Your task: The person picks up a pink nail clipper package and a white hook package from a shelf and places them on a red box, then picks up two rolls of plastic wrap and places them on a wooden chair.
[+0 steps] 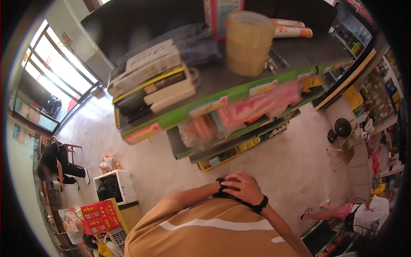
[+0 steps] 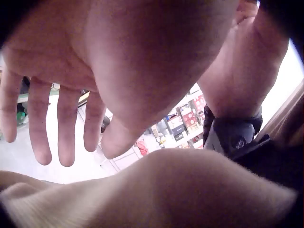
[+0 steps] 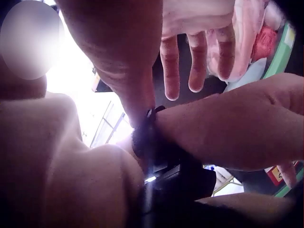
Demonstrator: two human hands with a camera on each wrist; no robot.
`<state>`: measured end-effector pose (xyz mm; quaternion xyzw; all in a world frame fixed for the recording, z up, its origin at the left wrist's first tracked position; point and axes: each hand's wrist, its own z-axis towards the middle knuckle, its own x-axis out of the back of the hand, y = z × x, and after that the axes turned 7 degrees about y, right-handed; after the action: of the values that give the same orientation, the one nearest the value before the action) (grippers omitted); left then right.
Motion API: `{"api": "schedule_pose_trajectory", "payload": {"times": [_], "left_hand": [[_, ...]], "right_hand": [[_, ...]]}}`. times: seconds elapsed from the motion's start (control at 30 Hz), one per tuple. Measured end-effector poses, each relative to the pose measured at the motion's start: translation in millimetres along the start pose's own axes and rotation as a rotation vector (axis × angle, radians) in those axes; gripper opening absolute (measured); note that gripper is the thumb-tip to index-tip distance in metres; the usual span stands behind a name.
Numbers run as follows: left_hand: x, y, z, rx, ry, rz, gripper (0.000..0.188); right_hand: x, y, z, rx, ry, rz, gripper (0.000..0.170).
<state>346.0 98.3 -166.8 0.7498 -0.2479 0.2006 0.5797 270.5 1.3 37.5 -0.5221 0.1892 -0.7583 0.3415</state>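
Note:
In front of the tan shirt (image 1: 201, 231), my right hand (image 1: 244, 188) lies over the black strap (image 1: 221, 187) on my left wrist. A black watch-like band (image 1: 260, 205) circles my right wrist. In the right wrist view, the right thumb reaches down to the black wrist device (image 3: 161, 152), while several fingers (image 3: 197, 61) extend straight beyond my left arm. My left hand (image 2: 52, 76) shows its palm, with straight, spread fingers and nothing in them. In the head view, it is mostly hidden behind the right hand.
A shelf unit (image 1: 214, 88) stands ahead, carrying tape rolls (image 1: 249, 43), boxes (image 1: 147, 73) and pink packages (image 1: 261, 105). Left are a white foam box (image 1: 127, 188), red cartons (image 1: 96, 216) and a person (image 1: 55, 162) bending. Another person (image 1: 364, 216) is at lower right; a folding chair (image 1: 342, 150) stands right.

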Motion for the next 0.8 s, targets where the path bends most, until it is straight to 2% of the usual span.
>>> {"api": "schedule_pose_trajectory", "payload": {"times": [0.1, 0.23, 0.4, 0.6, 0.7, 0.8], "left_hand": [[7, -11, 17, 0.071, 0.014, -0.022, 0.031], [15, -19, 50, 0.163, 0.045, -0.058, 0.031], [27, -14, 106, 0.255, 0.111, -0.088, 0.032], [40, 8, 173, 0.294, 0.202, -0.153, 0.033], [46, 16, 196, 0.291, 0.276, -0.197, 0.033], [49, 31, 215, 0.269, 0.374, -0.250, 0.034]], "right_hand": [[6, 30, 14, 0.004, -0.141, 0.146, 0.025], [26, 71, 35, 0.116, -0.171, 0.215, 0.025], [76, 131, 47, 0.082, -0.374, 0.350, 0.026], [131, 187, 56, 0.031, -0.520, 0.414, 0.023], [154, 213, 63, 0.120, -0.559, 0.439, 0.025], [203, 228, 85, 0.101, -0.647, 0.399, 0.024]]}}
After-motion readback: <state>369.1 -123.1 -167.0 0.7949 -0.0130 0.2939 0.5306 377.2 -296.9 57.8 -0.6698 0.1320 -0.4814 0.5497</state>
